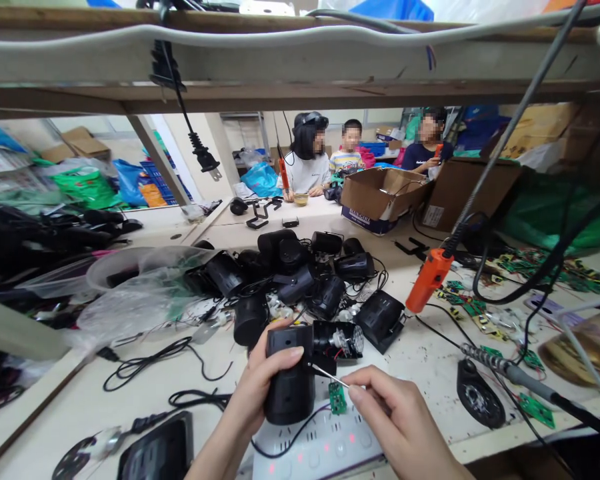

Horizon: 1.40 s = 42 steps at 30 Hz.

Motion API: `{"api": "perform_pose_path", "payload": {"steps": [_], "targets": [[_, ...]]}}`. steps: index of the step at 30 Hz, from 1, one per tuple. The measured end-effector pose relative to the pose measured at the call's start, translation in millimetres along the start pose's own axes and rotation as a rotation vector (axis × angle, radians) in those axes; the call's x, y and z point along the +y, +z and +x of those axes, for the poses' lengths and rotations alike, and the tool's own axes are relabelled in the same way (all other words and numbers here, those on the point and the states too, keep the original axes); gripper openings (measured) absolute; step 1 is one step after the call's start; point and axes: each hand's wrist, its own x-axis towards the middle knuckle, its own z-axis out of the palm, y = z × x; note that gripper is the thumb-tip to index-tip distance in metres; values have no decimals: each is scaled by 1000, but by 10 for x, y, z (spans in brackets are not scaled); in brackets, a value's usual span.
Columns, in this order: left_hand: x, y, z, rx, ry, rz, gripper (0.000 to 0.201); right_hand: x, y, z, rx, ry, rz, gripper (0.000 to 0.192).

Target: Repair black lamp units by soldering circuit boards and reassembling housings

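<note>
My left hand (pixel 263 373) is wrapped round a black plastic lamp housing (pixel 291 387) and holds it upright, thumb across its front. My right hand (pixel 397 420) pinches a thin silver metal tool (pixel 327 375), whose tip meets the housing's right edge. I cannot make out the exact kind of tool. Just behind the housing, an opened black shell shows a clear lamp head (pixel 347 339). A small green circuit board (pixel 337 398) with wires hangs or lies below the tool. Underneath is a white power strip (pixel 325 448) with red-lit switches.
Black lamp housings (pixel 295 283) are heaped behind my hands. An orange electric screwdriver (pixel 430 280) hangs at the right, above a grey-handled soldering iron (pixel 525 383) and green circuit boards (pixel 540 408). A cardboard box (pixel 380 200) stands farther back. Several people sit across the table; a shelf spans overhead.
</note>
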Motion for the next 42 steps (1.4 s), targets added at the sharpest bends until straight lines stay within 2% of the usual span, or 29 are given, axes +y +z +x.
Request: {"api": "perform_pose_path", "payload": {"steps": [6,9,11,13,15,18,20,22,25,29,32,34,37,40,42], "targets": [[-8,-32,7,-13,18,66,65,0,27,7,-7,-65,-52,26],[-2,-46,15,24,58,155,69,-10,15,13,-23,-172,-104,25],[0,-48,20,48,90,230,72,-27,-4,30,-41,-160,-90,23],[-1,-47,23,55,116,290,71,-50,-31,61,-71,-26,-9,20],[0,-43,22,56,150,352,70,-73,-60,98,-125,184,161,19],[10,-31,9,63,206,455,68,-103,-103,142,-245,507,550,31],[20,-20,0,58,242,515,67,-121,-123,158,-319,655,775,39],[26,-12,-1,43,272,578,67,-132,-131,165,-365,733,902,42],[17,-18,14,-1,286,662,67,-120,-125,177,-382,802,982,37],[1,-36,37,-18,290,731,67,-59,-101,208,-334,825,911,35],[15,-34,44,-26,278,752,63,-19,-71,228,-293,721,710,31],[33,-28,49,-33,270,764,62,-3,-49,230,-258,576,490,24],[39,-35,72,-6,260,811,65,6,-29,208,-196,219,88,22],[2,-66,111,16,250,794,64,12,-19,171,-190,-200,-299,36],[-33,-87,134,17,245,770,64,16,-7,147,-193,-424,-596,46]]}}
